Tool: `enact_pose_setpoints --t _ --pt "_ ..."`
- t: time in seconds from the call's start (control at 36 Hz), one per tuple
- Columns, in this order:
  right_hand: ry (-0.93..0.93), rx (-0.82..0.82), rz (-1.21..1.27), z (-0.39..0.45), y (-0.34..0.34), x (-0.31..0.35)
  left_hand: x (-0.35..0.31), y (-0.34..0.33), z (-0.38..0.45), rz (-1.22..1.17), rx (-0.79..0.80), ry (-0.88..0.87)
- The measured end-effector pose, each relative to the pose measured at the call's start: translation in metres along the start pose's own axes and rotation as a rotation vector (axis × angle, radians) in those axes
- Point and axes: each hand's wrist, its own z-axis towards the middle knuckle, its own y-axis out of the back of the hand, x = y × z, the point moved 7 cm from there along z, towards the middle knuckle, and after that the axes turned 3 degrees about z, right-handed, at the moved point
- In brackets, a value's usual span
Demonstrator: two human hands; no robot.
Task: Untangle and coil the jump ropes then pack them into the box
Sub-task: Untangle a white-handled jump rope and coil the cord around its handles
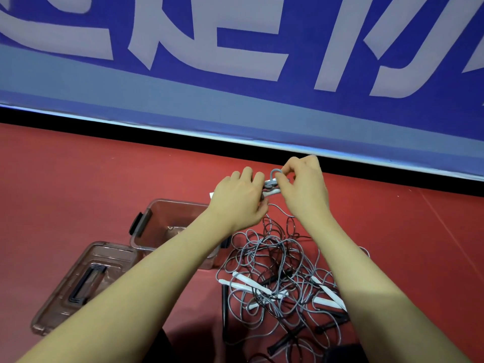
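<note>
Both bare hands are raised at 12 o'clock above the tangled pile of grey and black jump ropes with white and black handles (pixel 282 279) lying on the red floor (pixel 78 179). The left hand (pixel 239 199) is closed around a small bundle of white handles wrapped in grey cord (pixel 271 186), which sticks out of the fist toward 3 o'clock. The right hand (pixel 305 187) sits just beside it at 3 o'clock, thumb and forefinger pinched together on a grey cord loop (pixel 275 172) standing up from the bundle. 1 grey strand hangs from the hands to the pile. At 9 o'clock from the pile sits the clear plastic box with black latches (pixel 167 226), open, partly hidden by the left forearm. Its clear lid with a black handle (pixel 86 284) lies flat on the floor at 8 o'clock from the box.
</note>
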Motion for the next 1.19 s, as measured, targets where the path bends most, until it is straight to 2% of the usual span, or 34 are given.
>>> enact_pose_setpoints --t 0.14,0.22,0.31,0.44,0.64,0.83,0.94,1.06,1.19 --pt "0.118 0.001 -0.278 -0.008 -0.003 0.012 -0.001 -0.004 0.002 0.009 0.104 0.067" --pt "0.251 -0.097 -0.285 -0.011 -0.001 0.024 0.001 -0.003 0.002 -0.08 0.122 0.126" --pt "0.263 -0.196 -0.277 -0.013 0.006 0.027 0.001 -0.003 0.002 -0.114 0.114 0.145" --pt "0.142 -0.182 -0.149 -0.012 0.007 0.018 0.001 -0.004 0.001 -0.053 0.126 0.111" --pt "-0.154 -0.276 0.203 0.0 0.014 -0.008 -0.003 0.001 0.001 -0.087 0.075 0.078" --pt "-0.297 -0.271 0.413 0.002 0.01 -0.02 -0.004 0.0 0.0 -0.068 0.095 0.061" --pt "-0.285 -0.26 0.485 0.0 0.011 -0.018 -0.004 0.004 -0.003 -0.074 0.098 0.093" --pt "-0.206 -0.225 0.452 -0.003 0.013 -0.011 -0.005 0.009 -0.01 -0.058 0.128 0.111" --pt "-0.151 -0.15 0.453 -0.013 0.014 -0.001 -0.003 0.017 -0.024 -0.204 0.198 0.123"
